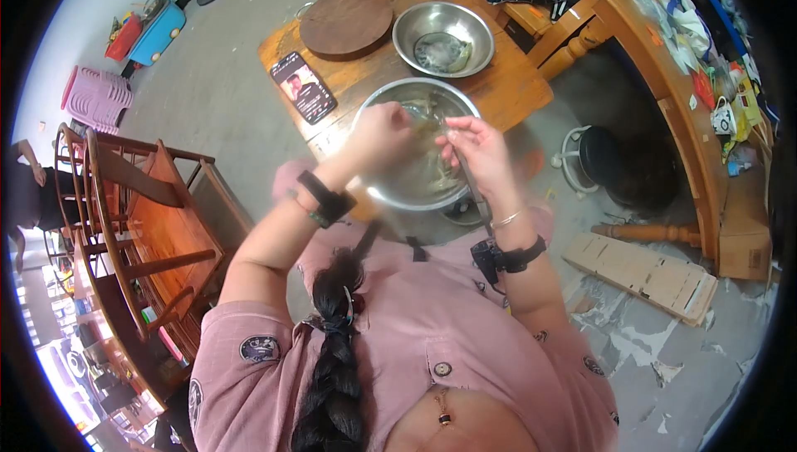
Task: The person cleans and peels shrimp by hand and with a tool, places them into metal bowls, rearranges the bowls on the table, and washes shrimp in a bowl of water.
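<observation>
A large steel bowl point(384, 189) stands at the table's near edge, holding greyish, translucent pieces that look like raw shrimp point(444, 171). Over its left side, my left hand point(380, 135) is closed with curled fingers, blurred by motion; what it grips is hidden. My right hand point(481, 157) is above the right side, thumb and fingers pinched together on something too small to name. A thin dark strip point(473, 185) runs along the palm; I cannot tell what it is. Behind stands a smaller steel bowl point(480, 27) with some greyish content at its bottom.
On the wooden table point(357, 78) lie a round dark wooden board point(346, 24) and a phone point(303, 87) with its screen lit. A wooden chair point(158, 236) stands left. A black-seated stool point(602, 157) and flat cardboard point(643, 276) are right. Another person point(33, 186) is far left.
</observation>
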A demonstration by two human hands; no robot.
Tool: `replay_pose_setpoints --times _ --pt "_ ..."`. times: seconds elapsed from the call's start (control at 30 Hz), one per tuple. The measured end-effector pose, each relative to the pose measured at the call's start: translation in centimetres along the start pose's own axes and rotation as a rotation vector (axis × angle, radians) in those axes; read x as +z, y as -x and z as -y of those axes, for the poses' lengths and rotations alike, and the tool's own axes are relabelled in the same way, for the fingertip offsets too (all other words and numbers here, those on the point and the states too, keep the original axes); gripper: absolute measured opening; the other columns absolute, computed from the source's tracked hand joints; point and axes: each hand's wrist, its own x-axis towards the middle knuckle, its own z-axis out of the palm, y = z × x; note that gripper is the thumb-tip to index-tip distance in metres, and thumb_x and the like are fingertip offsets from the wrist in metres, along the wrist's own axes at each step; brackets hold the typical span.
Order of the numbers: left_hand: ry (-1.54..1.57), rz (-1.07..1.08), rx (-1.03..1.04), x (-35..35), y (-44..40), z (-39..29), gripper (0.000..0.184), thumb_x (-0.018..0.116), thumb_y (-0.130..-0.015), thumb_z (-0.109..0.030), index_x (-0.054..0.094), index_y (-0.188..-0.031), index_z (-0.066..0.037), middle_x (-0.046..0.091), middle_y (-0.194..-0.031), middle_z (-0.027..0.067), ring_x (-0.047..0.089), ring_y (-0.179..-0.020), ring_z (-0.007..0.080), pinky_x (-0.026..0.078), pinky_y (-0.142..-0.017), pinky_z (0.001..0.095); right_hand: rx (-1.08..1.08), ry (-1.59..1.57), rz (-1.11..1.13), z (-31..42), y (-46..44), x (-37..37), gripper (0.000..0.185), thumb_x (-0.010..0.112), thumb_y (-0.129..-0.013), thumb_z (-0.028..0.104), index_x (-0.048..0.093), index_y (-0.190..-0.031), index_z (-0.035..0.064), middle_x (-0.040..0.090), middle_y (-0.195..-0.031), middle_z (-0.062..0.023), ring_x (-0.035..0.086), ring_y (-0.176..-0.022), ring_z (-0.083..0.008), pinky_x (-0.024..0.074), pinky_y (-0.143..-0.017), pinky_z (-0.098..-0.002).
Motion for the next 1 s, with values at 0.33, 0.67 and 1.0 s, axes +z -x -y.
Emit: replay_pose_setpoints --times 0.33,0.67,1.0 --pt "-0.602 0.329 0.671 2.4 -17.6 -4.0 0.033 0.062 -0.072 0.000 0.071 -0.102 -0.010 0.069 -0.092 0.0195 0.066 -0.090 0.0367 0.052 -0.082 0.0433 0.016 -0.017 0.023 -1.9 -0.2 -1.5 0.020 0.055 -0.095 0.002 0.059 -0.114 -0.0005 0.069 -0.088 -0.0117 0.058 -0.064 -0.0070 0.0466 -0.053 -0.0185" --pt "-0.726 0.401 0.242 11.3 -25.1 -4.8 0.031 0.063 -0.079 -0.021 0.069 -0.097 0.003 0.068 -0.099 0.0249 0.066 -0.098 0.0371 0.053 -0.085 0.0425 0.070 -0.056 0.018 -3.0 -1.2 -3.7 0.020 0.055 -0.095 0.004 0.060 -0.114 0.0006 0.069 -0.089 -0.0094 0.059 -0.067 -0.0075 0.0468 -0.054 -0.0187" --pt "-0.727 0.648 0.229 11.8 -28.0 -0.7 0.032 0.073 -0.069 -0.027 0.067 -0.086 -0.001 0.068 -0.087 0.0202 0.066 -0.090 0.0352 0.053 -0.078 0.0405 0.105 -0.095 0.010 -3.6 -1.3 -4.3 0.020 0.056 -0.095 0.005 0.060 -0.115 0.0017 0.069 -0.089 -0.0083 0.059 -0.066 -0.0068 0.0468 -0.054 -0.0185"
